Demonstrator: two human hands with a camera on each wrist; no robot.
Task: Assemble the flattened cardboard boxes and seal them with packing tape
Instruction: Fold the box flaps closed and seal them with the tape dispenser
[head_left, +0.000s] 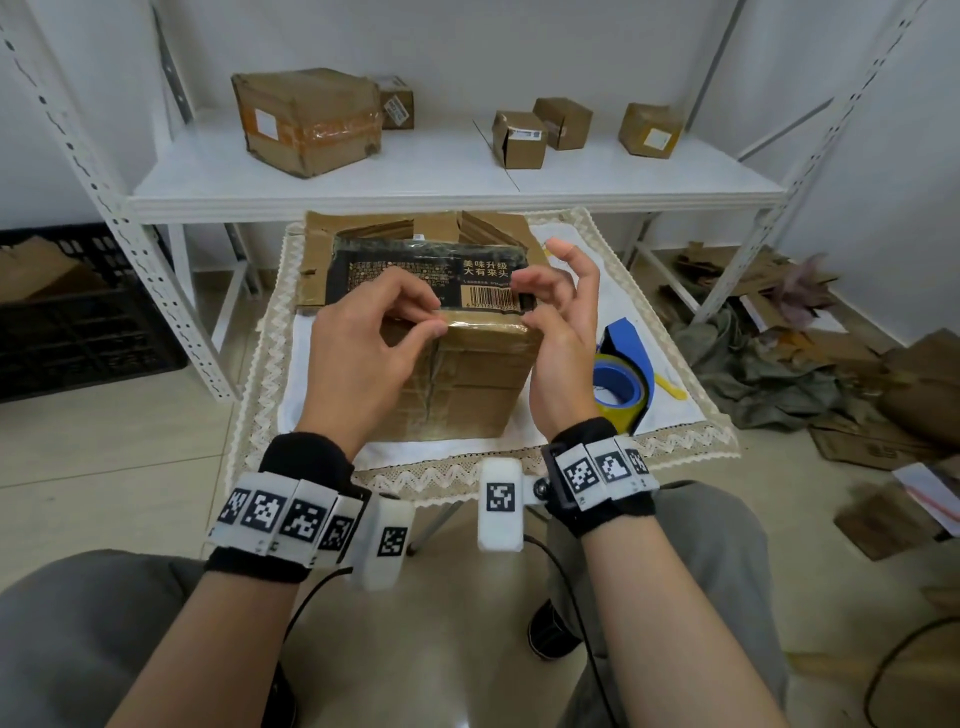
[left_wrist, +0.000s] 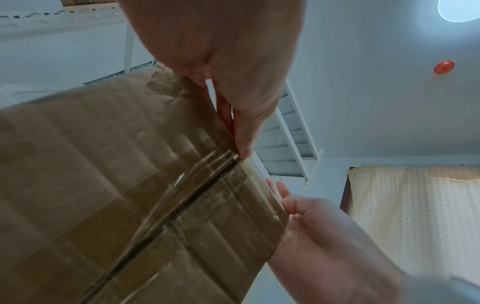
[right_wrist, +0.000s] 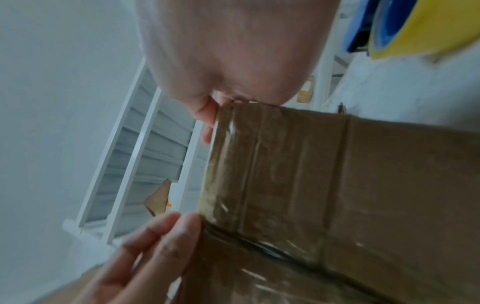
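- we are seeing bare cloth lying open left of the box, giving a hand room to pass.
- the tape dispenser is crowding the box's right side, just beside it.
- flattened cardboard and the shelf edge are closing off the far side.

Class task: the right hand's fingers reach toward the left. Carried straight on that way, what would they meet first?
Probably the left hand, pinching at the cardboard box's top edge; the right hand is already there. Depth is uncertain.
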